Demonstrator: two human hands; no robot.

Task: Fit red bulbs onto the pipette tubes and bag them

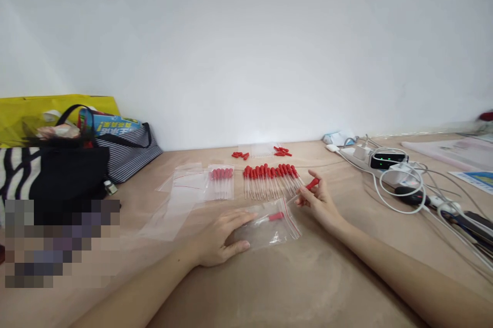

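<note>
My left hand (pixel 225 235) lies with its fingers spread on the left part of a clear zip bag (pixel 265 238). Inside that bag is one red-topped dropper (pixel 276 216). Pinched in my right hand (pixel 316 198) is another dropper (pixel 313 183), its red bulb up and its clear tip pointing at the bag's red-lined opening. A row of red-topped droppers (pixel 265 176) lies behind the bag. To the left of the row, a filled bag (pixel 221 181) holds several droppers, beside some flat clear bags (pixel 185 189).
Loose red bulbs (pixel 283 151) and clear tubes (pixel 262 150) lie near the wall. A power strip (pixel 352 156) with tangled white cables (pixel 379 192) occupies the right. On the left stand a striped bag (pixel 133 151), a black bag (pixel 54 179) and a yellow bag (pixel 15 112).
</note>
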